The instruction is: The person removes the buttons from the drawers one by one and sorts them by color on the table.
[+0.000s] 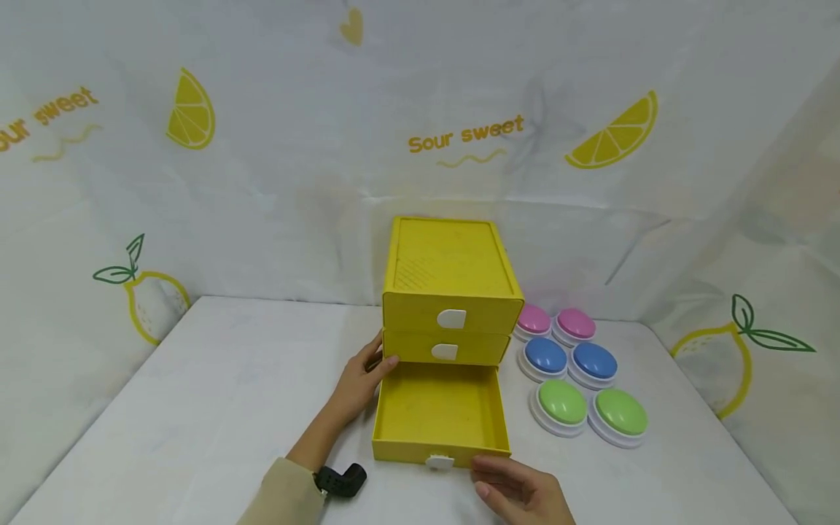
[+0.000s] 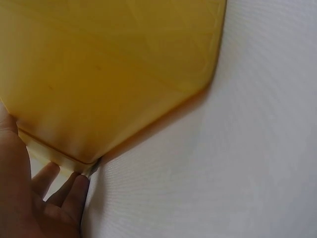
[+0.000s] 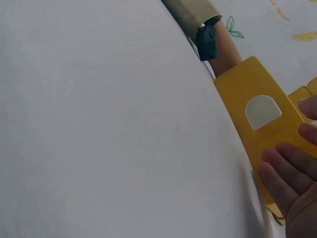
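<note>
A small yellow drawer cabinet (image 1: 453,255) stands on the white table, its two upper drawers closed. Its bottom drawer (image 1: 440,408) is pulled out and bare inside, with a white tab handle (image 1: 440,461) on the front. My left hand (image 1: 357,379) rests against the cabinet's left front edge, thumb at the front corner and fingers along the side. In the left wrist view those fingers (image 2: 74,191) lie close to the yellow wall. My right hand (image 1: 525,492) is at the right end of the open drawer's front, fingers (image 3: 287,173) loosely extended beside the panel.
To the right of the cabinet stand round push buttons with white bases in pairs: pink (image 1: 576,324), blue (image 1: 595,362) and green (image 1: 620,413). A white cloth (image 1: 295,182) printed with lemons hangs behind and at the sides. My left wrist wears a black band (image 1: 341,481).
</note>
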`<state>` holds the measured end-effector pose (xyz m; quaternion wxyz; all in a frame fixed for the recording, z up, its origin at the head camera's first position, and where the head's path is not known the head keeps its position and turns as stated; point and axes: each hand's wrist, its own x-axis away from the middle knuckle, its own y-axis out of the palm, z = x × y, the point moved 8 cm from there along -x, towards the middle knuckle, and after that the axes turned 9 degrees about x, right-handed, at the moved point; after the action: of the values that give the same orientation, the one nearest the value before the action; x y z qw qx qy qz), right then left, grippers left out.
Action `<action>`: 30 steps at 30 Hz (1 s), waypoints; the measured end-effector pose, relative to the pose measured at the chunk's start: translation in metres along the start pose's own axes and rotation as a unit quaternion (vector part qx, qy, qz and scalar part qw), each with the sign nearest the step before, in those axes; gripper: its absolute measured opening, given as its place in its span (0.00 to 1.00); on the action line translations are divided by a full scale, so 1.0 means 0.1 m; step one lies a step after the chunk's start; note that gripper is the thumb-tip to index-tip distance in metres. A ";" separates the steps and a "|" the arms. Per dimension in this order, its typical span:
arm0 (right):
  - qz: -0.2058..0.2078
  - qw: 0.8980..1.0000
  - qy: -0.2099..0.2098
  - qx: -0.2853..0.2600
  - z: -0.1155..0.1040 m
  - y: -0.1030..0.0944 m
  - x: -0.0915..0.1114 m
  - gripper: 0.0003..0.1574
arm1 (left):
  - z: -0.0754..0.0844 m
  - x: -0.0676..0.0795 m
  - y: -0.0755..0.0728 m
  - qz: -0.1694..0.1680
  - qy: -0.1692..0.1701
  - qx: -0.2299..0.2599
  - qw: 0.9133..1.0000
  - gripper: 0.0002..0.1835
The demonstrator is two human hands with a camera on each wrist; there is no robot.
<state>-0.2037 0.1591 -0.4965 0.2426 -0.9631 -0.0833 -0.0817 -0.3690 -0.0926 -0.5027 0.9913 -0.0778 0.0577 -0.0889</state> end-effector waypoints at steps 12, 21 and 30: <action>0.008 0.997 -0.080 0.019 -0.15 0.20 -0.15 0.21 | 0.01 0.01 -0.02 0.006 -0.002 -0.009 1.000 0.39; 0.141 0.985 -0.086 0.055 -0.24 0.14 -0.24 0.06 | -0.03 0.01 -0.02 0.002 -0.007 -0.009 1.000 0.40; 0.164 0.982 -0.087 0.022 -0.22 0.06 -0.44 0.05 | -0.03 0.00 -0.01 0.005 -0.015 -0.013 1.000 0.40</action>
<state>-0.2481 0.1379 -0.4884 0.2661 -0.9614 0.0533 0.0453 -0.3695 -0.0942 -0.5057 0.9915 -0.0915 0.0441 -0.0816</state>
